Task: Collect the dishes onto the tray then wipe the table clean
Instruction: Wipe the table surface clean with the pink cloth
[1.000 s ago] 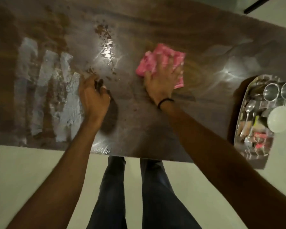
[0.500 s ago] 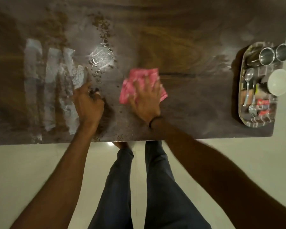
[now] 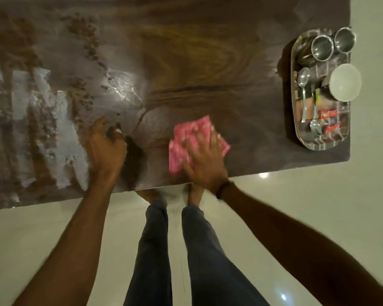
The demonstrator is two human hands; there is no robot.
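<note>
Dark wooden table (image 3: 208,51): right hand (image 3: 205,160) lies flat, fingers spread, on pink cloth (image 3: 186,138); unwiped white smears (image 3: 49,138) lie leftward (beyond left hand (image 3: 104,149), fingers curled, contents indeterminable).

Dim warm light, glare on the table (image 3: 124,89), right hand (image 3: 205,160) motion-blurred.

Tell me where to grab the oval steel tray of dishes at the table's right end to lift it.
Best grip: the two short curved ends of the oval steel tray, one hand each, approached from the dark wooden table's right end, where its long side lies along the edge. Steel cups and a white bowl crowd the far half, so it is likely heavier.
</note>
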